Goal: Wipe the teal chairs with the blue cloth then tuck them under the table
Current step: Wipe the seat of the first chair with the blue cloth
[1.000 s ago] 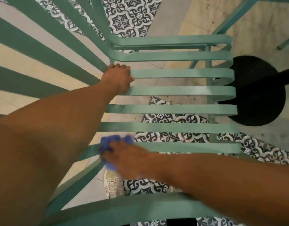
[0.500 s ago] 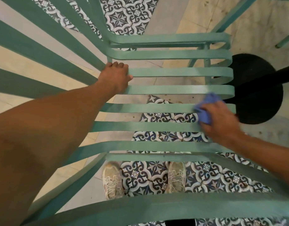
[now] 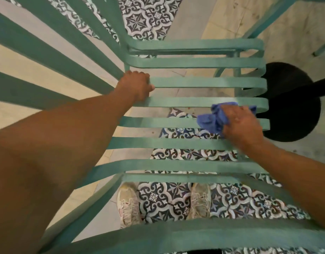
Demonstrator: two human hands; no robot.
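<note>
Head view: teal chair (image 3: 194, 123) seen from above, cloth (image 3: 213, 120) at centre right on its seat slats.
Chair back runs off the upper left edge; the black table base (image 3: 293, 107) at right is partly hidden behind the slats, and two shoes (image 3: 128, 204) show through gaps at the bottom. Left hand (image 3: 136, 85), arm outstretched, is clenched round a slat where seat meets back. Right hand (image 3: 240, 123) presses down, fingers grasping the bunched cloth; their tips are hidden.
</note>
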